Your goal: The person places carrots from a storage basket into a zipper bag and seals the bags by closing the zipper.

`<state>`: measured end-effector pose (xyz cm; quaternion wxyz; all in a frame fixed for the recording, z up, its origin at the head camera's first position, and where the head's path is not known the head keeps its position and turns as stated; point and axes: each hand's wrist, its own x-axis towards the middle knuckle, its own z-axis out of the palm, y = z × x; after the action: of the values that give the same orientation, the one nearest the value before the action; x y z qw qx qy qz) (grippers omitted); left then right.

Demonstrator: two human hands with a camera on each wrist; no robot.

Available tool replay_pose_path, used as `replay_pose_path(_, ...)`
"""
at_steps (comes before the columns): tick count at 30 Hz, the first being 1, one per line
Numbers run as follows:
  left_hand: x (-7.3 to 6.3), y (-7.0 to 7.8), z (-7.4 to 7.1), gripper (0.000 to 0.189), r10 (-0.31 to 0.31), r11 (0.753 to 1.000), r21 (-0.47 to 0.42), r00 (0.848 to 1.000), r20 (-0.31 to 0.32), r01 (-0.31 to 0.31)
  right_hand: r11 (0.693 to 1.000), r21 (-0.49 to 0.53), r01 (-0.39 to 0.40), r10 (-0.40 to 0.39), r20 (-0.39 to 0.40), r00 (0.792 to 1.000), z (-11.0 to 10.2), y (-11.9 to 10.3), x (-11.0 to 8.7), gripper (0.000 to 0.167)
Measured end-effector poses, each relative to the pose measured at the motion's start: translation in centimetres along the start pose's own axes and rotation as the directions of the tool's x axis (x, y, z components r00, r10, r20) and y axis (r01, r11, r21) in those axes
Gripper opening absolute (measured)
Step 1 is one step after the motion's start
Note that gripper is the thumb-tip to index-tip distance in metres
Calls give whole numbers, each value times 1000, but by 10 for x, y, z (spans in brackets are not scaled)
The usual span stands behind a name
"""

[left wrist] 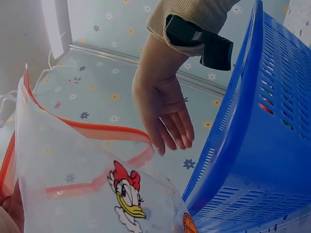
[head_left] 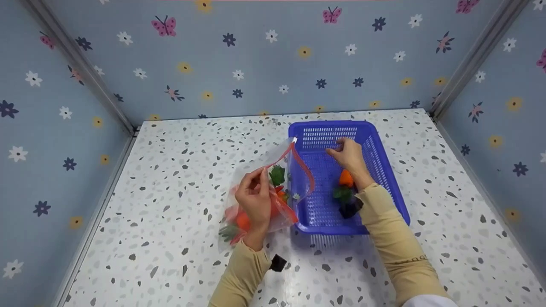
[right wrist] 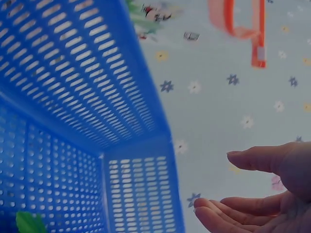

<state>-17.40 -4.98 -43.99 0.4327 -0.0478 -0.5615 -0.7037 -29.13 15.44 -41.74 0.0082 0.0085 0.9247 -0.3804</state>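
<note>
A clear zip bag [left wrist: 82, 170] with an orange-red zip strip and a cartoon duck print gapes at its mouth. My left hand [head_left: 255, 204] pinches the bag's near rim between thumb and fingers. Inside lie several orange, red and green pieces, like vegetables, partly hidden by the hand and plastic. Over the blue basket [head_left: 386, 170] my right hand [head_left: 350, 157] hovers with its thumb and fingers apart, holding nothing. Beneath that forearm, an orange piece [head_left: 346, 178] with green leaves [head_left: 342, 193] lies in the basket, partly covered.
The bag's mouth overlaps the basket's left side. Both rest on a white speckled table [head_left: 170, 170], enclosed at the back and sides by blue flowered panels [head_left: 256, 59]. A dark wrist device [left wrist: 199, 41] sits at the right sleeve.
</note>
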Motion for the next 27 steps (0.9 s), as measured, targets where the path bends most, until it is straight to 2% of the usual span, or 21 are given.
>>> replay_pose_path(6,1,0,0,8,-12,1000,-27,1000,9,12,986,-76,-150,157,100,982,-1,16,14,57)
replay_pose_path(10,1,0,1,8,-11,1000,-29,1000,13,11,979,-108,-174,186,118,975,0,32,20,63)
replay_pose_path(11,1,1,1,8,-9,1000,-30,1000,15,10,984,-91,-154,163,100,982,3,43,26,64)
replay_pose_path(15,1,1,1,8,8,1000,-27,1000,10,-7,977,-62,-206,212,106,972,13,75,42,51)
replay_pose_path(17,1,1,1,8,17,1000,-24,1000,5,-17,975,-7,-223,223,120,968,14,86,44,44)
replay_pose_path(18,1,1,1,8,22,1000,-21,1000,2,-22,965,-11,-264,262,138,955,15,89,45,38)
replay_pose_path(19,1,1,1,8,26,1000,-16,1000,-1,-26,961,-4,-277,274,135,952,16,93,48,38)
replay_pose_path(20,1,1,1,7,28,1000,-11,1000,-5,-28,967,13,-254,251,120,961,18,103,51,40)
replay_pose_path(23,1,1,0,7,30,1000,-4,1000,-7,-30,958,-29,-284,285,113,952,18,106,53,48)
replay_pose_path(26,1,1,-1,7,25,1000,4,1000,-8,-25,942,-61,-330,335,137,932,11,93,41,52)
replay_pose_path(27,1,1,-1,7,21,1000,0,1000,-6,-21,924,-71,-376,382,162,910,6,82,33,51)
